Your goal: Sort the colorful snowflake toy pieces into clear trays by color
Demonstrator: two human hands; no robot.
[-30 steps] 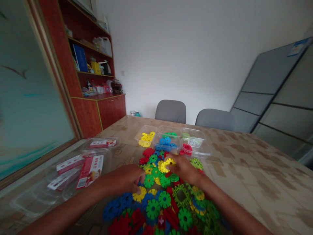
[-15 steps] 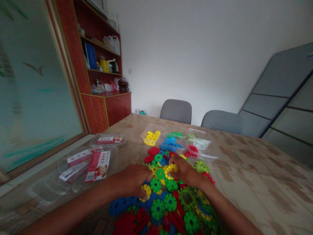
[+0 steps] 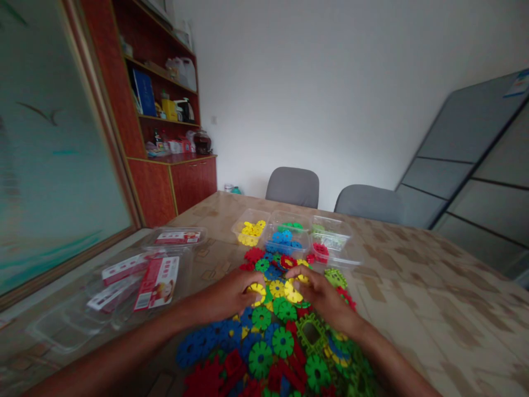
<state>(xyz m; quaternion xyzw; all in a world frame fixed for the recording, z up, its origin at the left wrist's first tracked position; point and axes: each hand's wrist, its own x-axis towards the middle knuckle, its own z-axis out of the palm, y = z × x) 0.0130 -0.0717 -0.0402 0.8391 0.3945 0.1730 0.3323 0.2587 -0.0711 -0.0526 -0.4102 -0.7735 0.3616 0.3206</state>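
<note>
Our left hand (image 3: 236,292) has moved nearer our right hand (image 3: 322,295) since a moment ago; each pinches yellow, the left a round, slotted disc (image 3: 258,295), the right a similar piece (image 3: 293,291), above the mixed pile (image 3: 283,342).

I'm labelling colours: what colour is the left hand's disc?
The disc in the left hand is yellow, best seen in the head view.

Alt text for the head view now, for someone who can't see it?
Someone's left hand and right hand each pinch at least one yellow notched disc above a multicoloured heap of plastic pieces; clear tubs behind hold more.
</note>
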